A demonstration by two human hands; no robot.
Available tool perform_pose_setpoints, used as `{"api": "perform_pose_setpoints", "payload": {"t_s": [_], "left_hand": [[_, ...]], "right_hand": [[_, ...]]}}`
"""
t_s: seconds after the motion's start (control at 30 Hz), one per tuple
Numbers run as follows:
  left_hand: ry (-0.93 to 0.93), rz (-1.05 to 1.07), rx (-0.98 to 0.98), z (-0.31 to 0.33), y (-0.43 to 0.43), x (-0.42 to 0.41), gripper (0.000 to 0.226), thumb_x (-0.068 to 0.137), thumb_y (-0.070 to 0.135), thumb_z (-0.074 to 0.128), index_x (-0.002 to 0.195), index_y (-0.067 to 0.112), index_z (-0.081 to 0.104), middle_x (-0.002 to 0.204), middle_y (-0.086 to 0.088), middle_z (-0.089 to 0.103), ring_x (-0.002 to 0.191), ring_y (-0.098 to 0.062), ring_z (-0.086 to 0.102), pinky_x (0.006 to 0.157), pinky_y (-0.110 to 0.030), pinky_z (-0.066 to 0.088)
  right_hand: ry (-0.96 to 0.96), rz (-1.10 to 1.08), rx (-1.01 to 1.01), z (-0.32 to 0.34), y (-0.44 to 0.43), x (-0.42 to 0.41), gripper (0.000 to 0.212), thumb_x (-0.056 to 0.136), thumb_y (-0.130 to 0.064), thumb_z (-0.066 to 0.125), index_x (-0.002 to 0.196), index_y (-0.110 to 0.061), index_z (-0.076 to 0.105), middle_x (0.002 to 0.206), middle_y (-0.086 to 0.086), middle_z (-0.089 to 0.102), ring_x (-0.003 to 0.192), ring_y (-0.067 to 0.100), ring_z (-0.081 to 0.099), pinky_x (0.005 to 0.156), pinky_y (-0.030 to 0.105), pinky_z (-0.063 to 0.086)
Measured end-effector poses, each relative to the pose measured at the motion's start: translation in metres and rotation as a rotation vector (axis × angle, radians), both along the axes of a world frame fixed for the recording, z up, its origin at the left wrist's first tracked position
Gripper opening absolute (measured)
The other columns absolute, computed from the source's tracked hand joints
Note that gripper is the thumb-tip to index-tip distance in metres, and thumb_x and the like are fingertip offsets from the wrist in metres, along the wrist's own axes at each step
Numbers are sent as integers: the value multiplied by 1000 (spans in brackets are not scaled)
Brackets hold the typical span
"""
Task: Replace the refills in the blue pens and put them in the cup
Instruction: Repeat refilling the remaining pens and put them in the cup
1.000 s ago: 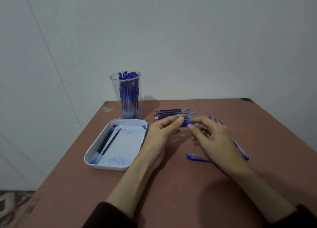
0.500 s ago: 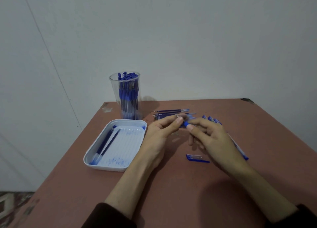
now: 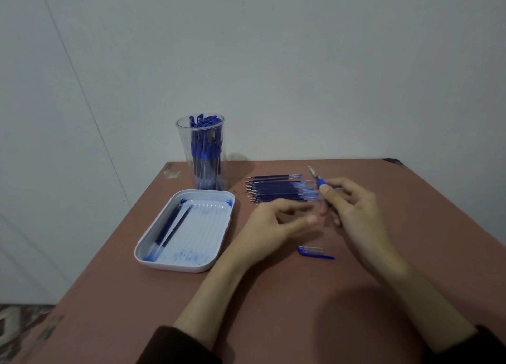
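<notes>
Pinching a blue pen (image 3: 319,183) tip-up, our right hand (image 3: 353,207) curls around its barrel. Our left hand (image 3: 276,224) hovers beside it, fingers loosely curved and empty, refills (image 3: 282,191) just beyond.

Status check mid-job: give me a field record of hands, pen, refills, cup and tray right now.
right hand: grips blue pen, tip up
left hand: blurred, hold unclear
refill row: on table behind hands
cup: upright, packed with blue pens
tray: two refills inside, blue ink smears
pen cap: loose on table
</notes>
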State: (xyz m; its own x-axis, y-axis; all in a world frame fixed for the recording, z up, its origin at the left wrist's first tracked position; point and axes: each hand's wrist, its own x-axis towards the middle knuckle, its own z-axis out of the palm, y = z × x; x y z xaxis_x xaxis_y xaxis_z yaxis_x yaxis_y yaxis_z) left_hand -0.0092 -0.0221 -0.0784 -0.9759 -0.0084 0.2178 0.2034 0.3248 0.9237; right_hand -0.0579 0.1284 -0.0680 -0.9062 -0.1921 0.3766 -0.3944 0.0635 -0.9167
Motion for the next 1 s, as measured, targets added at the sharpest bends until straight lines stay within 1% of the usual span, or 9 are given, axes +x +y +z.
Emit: {"api": "perform_pose_setpoints", "payload": {"t_s": [0.1,0.17,0.27,0.33,0.43,0.5,0.67,0.87,1.0], "left_hand": [[-9,-112,-401,-2,-1,4,30,75,36,78,101,23,75,99,13,66,96,1,56,91,-13,40],[30,-117,-483,-1,-1,7,21,75,30,78,95,21,77,97,10,67,93,1,52,83,-8,37],[80,66,-300,0,-8,4,9,79,24,75,88,22,75,83,9,69,73,0,59,68,-8,41],[127,232,-161,-1,-14,-1,8,80,19,73,83,27,71,78,10,68,67,-1,59,65,-11,44],[166,274,-70,2,-18,-1,17,80,12,73,80,28,67,78,16,66,66,3,58,68,-11,46],[177,257,-53,3,-19,-1,21,80,11,74,80,30,66,78,18,67,70,2,61,70,-13,49],[163,212,-24,3,-16,-1,21,79,9,74,79,30,69,74,17,68,71,-18,66,70,-26,54],[162,189,-58,4,-15,2,15,77,12,76,80,26,71,56,12,61,52,-3,48,56,-13,37],[153,184,-29,6,-15,2,15,77,11,77,80,25,73,62,2,65,53,-6,53,58,-15,41]], "right_hand": [[80,-110,87,-6,4,-6,7,89,-30,59,88,-35,63,61,2,62,53,22,52,57,40,45],[121,-148,143,-6,4,-7,7,87,-30,62,88,-37,64,62,0,61,61,22,58,64,42,51],[258,-221,295,-5,5,-4,14,83,-22,65,87,-36,65,66,-12,58,63,5,54,64,30,45],[433,-273,440,-3,6,-1,14,82,-24,61,93,-32,66,77,-14,63,72,9,57,67,31,45],[612,-296,618,-5,7,0,23,77,-32,50,92,-30,67,76,-9,62,73,16,53,68,31,36],[614,-302,675,-7,7,-2,20,75,-30,53,90,-32,66,74,-10,58,74,13,49,70,28,28],[635,-276,722,-10,6,-2,22,75,-35,46,86,-32,65,72,-11,56,75,12,48,69,25,20],[630,-136,639,-14,2,-5,15,78,-25,59,89,-27,70,70,-16,52,71,4,42,68,21,29],[573,-63,575,-13,2,-5,15,79,-23,61,90,-26,71,75,-18,58,79,-11,44,75,16,28]]}}
